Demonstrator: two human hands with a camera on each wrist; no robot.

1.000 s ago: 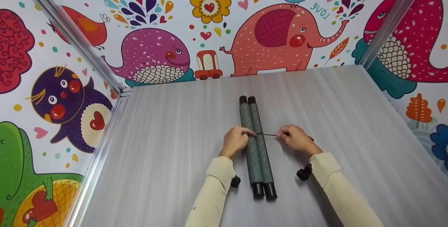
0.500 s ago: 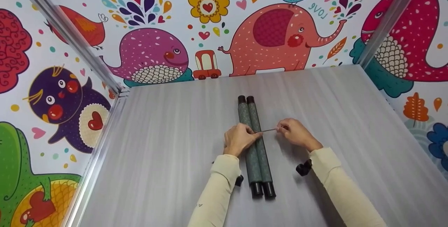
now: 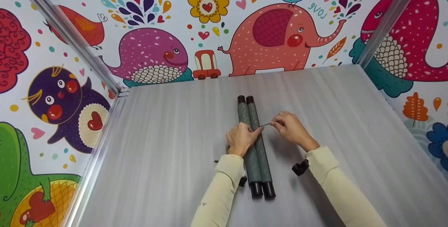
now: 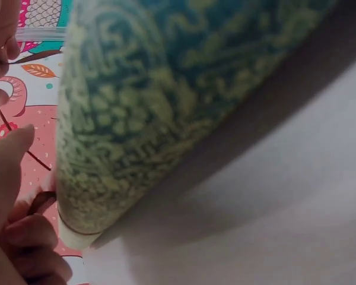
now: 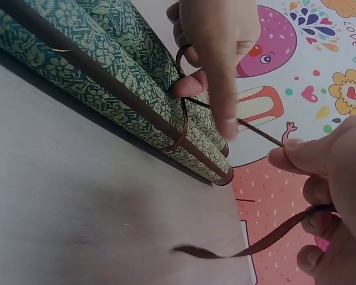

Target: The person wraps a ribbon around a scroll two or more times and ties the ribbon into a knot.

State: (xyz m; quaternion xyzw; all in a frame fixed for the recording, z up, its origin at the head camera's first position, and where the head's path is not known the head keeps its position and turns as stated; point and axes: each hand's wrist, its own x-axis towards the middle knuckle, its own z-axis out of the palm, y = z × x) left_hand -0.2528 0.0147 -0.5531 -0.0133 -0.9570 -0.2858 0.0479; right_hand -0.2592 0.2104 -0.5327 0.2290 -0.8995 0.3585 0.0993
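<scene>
Two side-by-side rolls of a scroll [image 3: 264, 160], covered in green floral brocade with black end caps, lie lengthwise on the table. A thin brown cord [image 5: 258, 132] passes round the rolls, seen as a loop in the right wrist view. My left hand [image 3: 241, 138] lies over the rolls; its curled fingers hold the cord close to the brocade, thumb extended beside the crossing. To the right, my right hand [image 3: 290, 129] pinches the cord between thumb and forefinger and draws it taut. A loose brown tail [image 5: 273, 238] hangs from its curled fingers.
The grey wood-grain table [image 3: 168, 143] extends around the scroll. Behind it stands a wall [image 3: 210, 41] printed with cartoon animals. Metal posts [image 3: 66, 38] rise at the back corners. A black wrist camera [image 3: 300, 167] hangs under the right sleeve.
My left hand has shifted slightly right across the rolls, its thumb now at the cord. The right hand has moved away from me and slightly left, shortening the visible cord between the hands.
</scene>
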